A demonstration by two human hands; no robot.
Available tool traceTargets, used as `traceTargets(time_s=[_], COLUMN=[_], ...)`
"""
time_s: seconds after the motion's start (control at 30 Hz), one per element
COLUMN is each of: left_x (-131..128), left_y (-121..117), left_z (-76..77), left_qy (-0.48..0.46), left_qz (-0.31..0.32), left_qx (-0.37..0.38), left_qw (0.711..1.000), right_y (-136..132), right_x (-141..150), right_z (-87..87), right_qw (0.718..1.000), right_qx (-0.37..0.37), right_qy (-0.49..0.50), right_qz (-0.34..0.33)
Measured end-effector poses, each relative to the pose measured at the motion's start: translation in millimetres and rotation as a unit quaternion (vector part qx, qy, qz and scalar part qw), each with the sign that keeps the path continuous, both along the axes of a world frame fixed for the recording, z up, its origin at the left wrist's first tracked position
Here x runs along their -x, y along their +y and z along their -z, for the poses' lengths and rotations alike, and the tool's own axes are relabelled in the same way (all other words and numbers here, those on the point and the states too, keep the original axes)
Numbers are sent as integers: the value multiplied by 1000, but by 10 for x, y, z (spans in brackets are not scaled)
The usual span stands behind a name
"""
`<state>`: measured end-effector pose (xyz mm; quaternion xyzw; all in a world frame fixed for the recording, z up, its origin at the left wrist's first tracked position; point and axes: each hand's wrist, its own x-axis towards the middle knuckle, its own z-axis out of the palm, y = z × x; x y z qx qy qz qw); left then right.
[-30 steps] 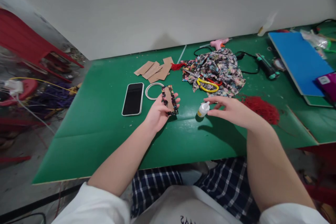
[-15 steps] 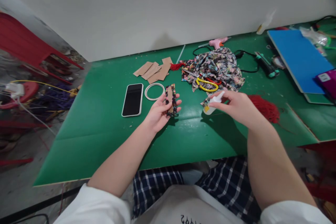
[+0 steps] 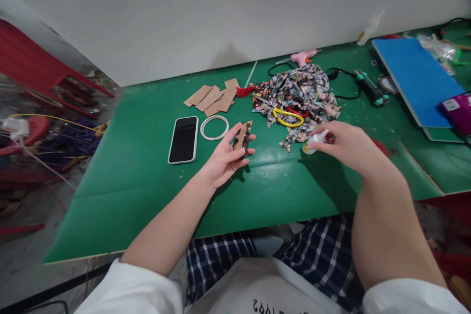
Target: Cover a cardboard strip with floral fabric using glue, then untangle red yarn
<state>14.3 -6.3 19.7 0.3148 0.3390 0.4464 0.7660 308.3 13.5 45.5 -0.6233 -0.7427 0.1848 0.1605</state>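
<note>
My left hand (image 3: 224, 159) is closed on a small cardboard strip (image 3: 241, 136) edged with dark floral fabric, its thumb pressing on the cardboard face. Over to the right, my right hand (image 3: 344, 144) grips a small white glue bottle (image 3: 314, 142) with a pointed nozzle, low over the green table. Beyond the bottle lies a heap of floral fabric (image 3: 307, 88), with yellow-handled scissors (image 3: 289, 117) on its near side. A white ring (image 3: 214, 128) rests just left of my left hand. Part of a red thread bundle (image 3: 380, 147) is hidden behind my right wrist.
A phone (image 3: 183, 140) lies left of the ring, with several cardboard pieces (image 3: 213, 98) behind. A red tassel (image 3: 245, 91) touches the fabric. At the back is a pink glue gun (image 3: 302, 58); a teal-and-black tool (image 3: 371, 89) and blue board (image 3: 415, 78) lie right.
My right hand has moved to the right with the glue bottle, which sits farther from my left hand. The cardboard strip has tilted in my left hand.
</note>
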Motion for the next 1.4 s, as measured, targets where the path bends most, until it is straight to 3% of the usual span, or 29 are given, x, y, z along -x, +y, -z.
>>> traceTargets(time_s=[0.3,0.43,0.57,0.63,0.7,0.8,0.93,1.0,1.07,1.2,1.4], left_x=[-8,7,-28,-70,-116,-165,-165,-148,-130,-124,-177], left_y=[-5,-20,-59,-87,-120,-177,-232,-242,-245,-264,-340], left_z=[-23,-47,-61,-42,-1,91,227,267,273,215,146], left_qy=[-23,-43,8,56,119,228,335,362,376,381,380], left_qz=[11,18,12,-16,-73,-169,-263,-292,-293,-251,-218], left_qx=[-18,-31,-84,-154,-248,-372,-496,-554,-599,-639,-599], left_qw=[1000,998,996,986,959,884,757,690,643,619,670], right_y=[17,-72,-346,-471,-526,-482,-391,-386,-396,-399,-384], right_x=[-42,-44,107,270,470,758,958,981,981,972,963], right_z=[48,-94,-396,-478,-453,-262,-41,-15,-22,-40,-35], right_qw=[1000,999,972,952,961,964,943,936,932,930,933], right_qx=[-3,-33,-182,-227,-185,-105,-50,-43,-43,-36,-52], right_qy=[2,-11,7,100,172,239,313,330,336,339,318], right_qz=[10,41,150,178,110,-53,-105,-117,-128,-136,-162])
